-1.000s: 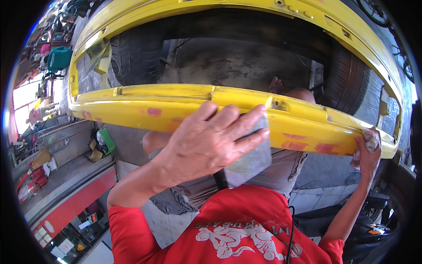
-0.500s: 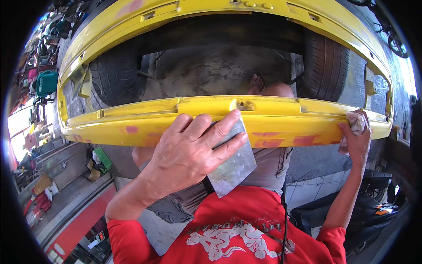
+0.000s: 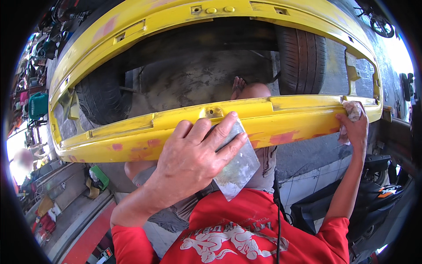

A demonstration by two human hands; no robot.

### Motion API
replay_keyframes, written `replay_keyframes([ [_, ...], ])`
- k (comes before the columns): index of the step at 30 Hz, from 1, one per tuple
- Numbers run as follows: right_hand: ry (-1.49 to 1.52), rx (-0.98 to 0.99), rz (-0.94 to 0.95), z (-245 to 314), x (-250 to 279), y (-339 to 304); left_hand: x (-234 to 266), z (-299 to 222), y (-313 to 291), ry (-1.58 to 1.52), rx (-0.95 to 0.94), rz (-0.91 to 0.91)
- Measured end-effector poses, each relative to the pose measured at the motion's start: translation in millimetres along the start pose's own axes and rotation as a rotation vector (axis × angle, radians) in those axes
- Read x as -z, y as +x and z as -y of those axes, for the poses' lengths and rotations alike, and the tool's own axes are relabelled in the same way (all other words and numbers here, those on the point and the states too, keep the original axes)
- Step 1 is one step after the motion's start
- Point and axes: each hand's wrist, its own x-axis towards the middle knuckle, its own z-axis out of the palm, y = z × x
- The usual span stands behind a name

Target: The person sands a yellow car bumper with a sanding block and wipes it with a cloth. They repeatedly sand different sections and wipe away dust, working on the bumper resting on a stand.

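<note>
A yellow car bumper (image 3: 176, 118) with reddish patches stretches across in front of me, its near bar passing over my knees. My left hand (image 3: 193, 154) is closed on a flat grey metal plate (image 3: 241, 171) with pale smears, held tilted in front of the bar. Two of its fingers lie stretched along the plate's upper face; the thumb is hidden. At the bar's right end, my right hand (image 3: 355, 130) grips a crumpled whitish cloth (image 3: 353, 110), pressed against the bumper's edge.
Two tires (image 3: 303, 61) (image 3: 102, 90) stand inside the bumper's frame. A black motorbike (image 3: 347, 202) is at the lower right. On the left are a cluttered bench (image 3: 83, 202), a green basket (image 3: 100, 177) and another person (image 3: 23, 165), partly blurred.
The view has turned, so the bumper now slants and sits further left. Both hands keep their holds; the cloth stays at the bar's right end.
</note>
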Motion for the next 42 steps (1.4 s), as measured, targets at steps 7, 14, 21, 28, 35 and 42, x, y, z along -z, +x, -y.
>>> replay_keyframes([
  [7,0.028,0.006,0.043,-7,0,4,-40,-46,75,-0.054,-0.059,-0.083],
  [14,0.001,0.02,0.007,-3,0,1,-12,-13,30,-0.092,-0.006,-0.002],
  [21,0.05,-0.029,0.043,2,-1,4,-37,-36,68,-0.102,-0.008,-0.083],
  [28,0.005,0.016,0.015,5,-2,1,-14,-11,41,-0.224,-0.006,0.034],
  [35,0.012,0.066,0.049,-19,1,7,-11,-3,32,-0.252,-0.025,0.055],
  [42,0.054,0.045,0.071,-71,3,24,-36,-17,11,-0.206,0.078,-0.094],
])
